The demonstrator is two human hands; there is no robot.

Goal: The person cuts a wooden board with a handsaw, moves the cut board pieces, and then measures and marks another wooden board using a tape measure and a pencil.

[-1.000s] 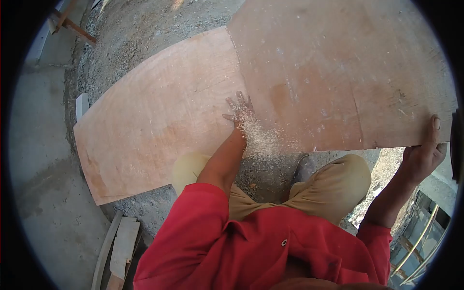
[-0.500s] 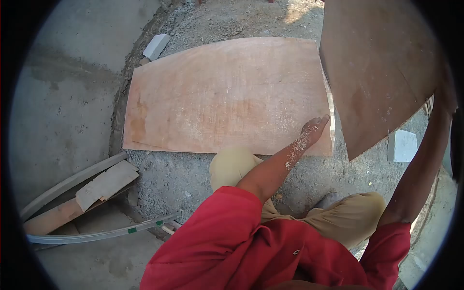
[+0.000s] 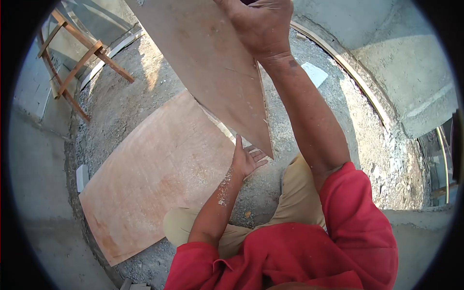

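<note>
A large plywood sheet (image 3: 150, 179) with a curved edge lies on the gravel, dusted with pale sawdust. Above its right end, a second plywood piece (image 3: 217, 72) is raised at a tilt, its pointed corner hanging down. My right hand (image 3: 263, 29) is closed on the upper edge of this raised piece; the fingertips are partly out of sight. A small dark thing shows beside that hand at the top of the view, too cut off to name. My left hand (image 3: 247, 162) is open, palm up with fingers spread, at the right edge of the lying sheet, near the hanging corner.
White blocks stand at the left (image 3: 82, 178) and upper right (image 3: 315, 74). A wooden trestle (image 3: 77, 58) is at the upper left. Curved concrete walls (image 3: 406, 58) surround the gravel floor (image 3: 121, 106), and a thin curved strip (image 3: 348, 67) follows the right wall.
My view has turned to the right. The raised plywood piece now appears nearer the middle, with my right hand at its top. My left hand has come off the lying sheet's face and opened.
</note>
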